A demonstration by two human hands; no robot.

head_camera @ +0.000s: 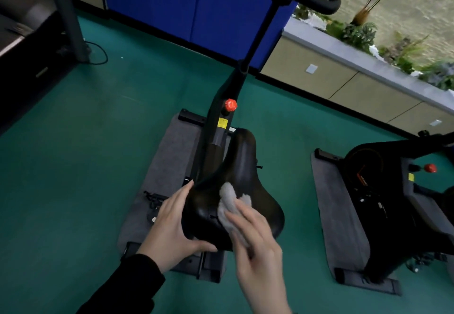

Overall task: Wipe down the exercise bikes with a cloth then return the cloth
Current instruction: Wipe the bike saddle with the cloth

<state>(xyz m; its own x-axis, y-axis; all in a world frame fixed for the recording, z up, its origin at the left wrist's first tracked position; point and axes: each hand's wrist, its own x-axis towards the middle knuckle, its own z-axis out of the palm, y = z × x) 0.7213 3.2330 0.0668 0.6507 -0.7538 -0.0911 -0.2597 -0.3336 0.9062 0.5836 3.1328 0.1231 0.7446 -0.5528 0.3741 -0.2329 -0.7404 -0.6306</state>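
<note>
A black exercise bike (pixel 222 126) stands in front of me on a grey mat, with a red knob (pixel 231 104) on its frame. Its black saddle (pixel 245 166) is just below me. My right hand (pixel 258 249) presses a crumpled grey cloth (pixel 229 203) onto the rear middle of the saddle. My left hand (pixel 172 225) grips the saddle's left rear edge, thumb wrapped under the back. A second black bike (pixel 383 190) stands to the right on its own grey mat.
Green floor surrounds the mats. A treadmill (pixel 22 43) with a cable sits at the far left. Blue panels (pixel 196 6) stand behind the bike, and a low beige cabinet (pixel 344 80) topped with plants runs along the right. Handlebars (pixel 317 1) reach overhead.
</note>
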